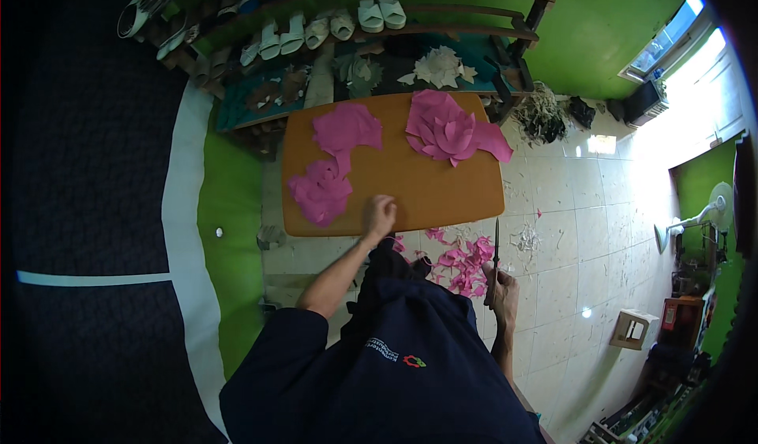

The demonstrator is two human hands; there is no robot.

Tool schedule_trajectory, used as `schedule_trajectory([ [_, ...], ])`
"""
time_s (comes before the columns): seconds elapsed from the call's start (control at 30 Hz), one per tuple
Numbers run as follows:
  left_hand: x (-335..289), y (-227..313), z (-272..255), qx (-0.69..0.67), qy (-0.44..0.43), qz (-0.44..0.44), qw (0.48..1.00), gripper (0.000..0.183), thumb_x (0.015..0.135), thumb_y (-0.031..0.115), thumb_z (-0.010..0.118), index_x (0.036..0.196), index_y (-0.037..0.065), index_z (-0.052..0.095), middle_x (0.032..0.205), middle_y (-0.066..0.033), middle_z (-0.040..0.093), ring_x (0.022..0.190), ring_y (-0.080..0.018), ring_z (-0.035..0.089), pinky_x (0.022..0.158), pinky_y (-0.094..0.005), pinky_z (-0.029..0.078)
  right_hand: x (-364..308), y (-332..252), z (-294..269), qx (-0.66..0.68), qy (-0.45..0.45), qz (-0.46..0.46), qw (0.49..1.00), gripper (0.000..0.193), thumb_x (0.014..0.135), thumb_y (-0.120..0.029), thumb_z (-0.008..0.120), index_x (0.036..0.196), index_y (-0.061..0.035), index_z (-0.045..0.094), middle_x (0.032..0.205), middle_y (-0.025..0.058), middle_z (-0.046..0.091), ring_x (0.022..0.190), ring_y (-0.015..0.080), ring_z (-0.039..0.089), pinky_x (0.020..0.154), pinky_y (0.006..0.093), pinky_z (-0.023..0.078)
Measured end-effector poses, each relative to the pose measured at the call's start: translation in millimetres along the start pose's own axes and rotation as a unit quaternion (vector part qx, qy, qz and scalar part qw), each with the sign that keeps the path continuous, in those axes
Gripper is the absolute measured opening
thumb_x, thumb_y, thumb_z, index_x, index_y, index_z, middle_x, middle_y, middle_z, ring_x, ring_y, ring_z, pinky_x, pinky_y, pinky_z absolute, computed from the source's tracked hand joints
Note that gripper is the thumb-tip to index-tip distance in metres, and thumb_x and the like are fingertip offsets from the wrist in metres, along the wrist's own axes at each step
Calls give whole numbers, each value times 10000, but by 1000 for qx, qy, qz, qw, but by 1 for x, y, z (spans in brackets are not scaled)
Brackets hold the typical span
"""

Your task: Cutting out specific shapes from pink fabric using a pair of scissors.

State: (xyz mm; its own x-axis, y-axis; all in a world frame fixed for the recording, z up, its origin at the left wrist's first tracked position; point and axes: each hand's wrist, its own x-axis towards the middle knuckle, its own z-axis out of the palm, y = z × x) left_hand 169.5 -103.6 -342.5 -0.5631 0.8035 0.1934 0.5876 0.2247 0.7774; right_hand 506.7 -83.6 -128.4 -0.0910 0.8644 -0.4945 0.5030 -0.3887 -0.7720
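Observation:
Over the near edge of the orange-brown table (426, 195), my left hand (380, 215) has its fingers curled in, with nothing visible in them. My right hand (503, 292) is off the table's near right corner, closed around dark-handled scissors (497, 242) whose blades point away from me. On the table's left side, a pink cut sheet piece (347, 128) lies above a second crumpled pink pile (320, 195). At the far right is a layered stack of pink pieces (446, 132), part of it hanging past the edge.
Pink scraps (466, 266) litter the tiled floor (553, 286) beyond my lap. Behind the table stands a rack with several pairs of sandals (292, 33) and pale cut pieces (440, 66) on its lower shelf. A fan (714, 207) and an open cardboard box (633, 329) are at right.

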Motion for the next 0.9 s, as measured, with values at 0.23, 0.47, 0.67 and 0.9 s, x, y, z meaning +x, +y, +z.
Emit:
schedule_trajectory([
  [0.23,61,-93,-117,211,12,-30,977,351,837,275,742,1061,7,708,1129,-162,684,1070,-334,630,1009,-438,436,10,-18,38,-19,-20,-1,1000,570,878,-554,686,604,-73,550,501,-39,424,447,55,413,415,280,274],
  [0.47,80,-109,-139,272,-92,1,958,457,718,388,830,1004,47,728,1049,-102,669,1053,-296,574,978,-449,434,18,-45,90,-40,-7,3,999,561,878,-542,692,603,-72,563,486,-43,418,435,61,406,416,285,276],
  [0.67,91,-142,-145,230,-114,23,966,322,722,351,799,874,73,740,989,-55,655,1048,-267,559,962,-434,423,18,-62,127,-17,-9,20,1000,566,887,-507,698,605,-40,548,468,-21,409,429,66,400,425,292,258],
  [0.9,99,-125,-203,248,-252,97,930,377,715,390,767,936,85,751,1113,-66,652,1168,-267,525,1109,-535,290,25,-59,150,-31,8,18,999,555,884,-547,690,601,-87,561,479,-40,438,404,63,413,401,278,285],
])
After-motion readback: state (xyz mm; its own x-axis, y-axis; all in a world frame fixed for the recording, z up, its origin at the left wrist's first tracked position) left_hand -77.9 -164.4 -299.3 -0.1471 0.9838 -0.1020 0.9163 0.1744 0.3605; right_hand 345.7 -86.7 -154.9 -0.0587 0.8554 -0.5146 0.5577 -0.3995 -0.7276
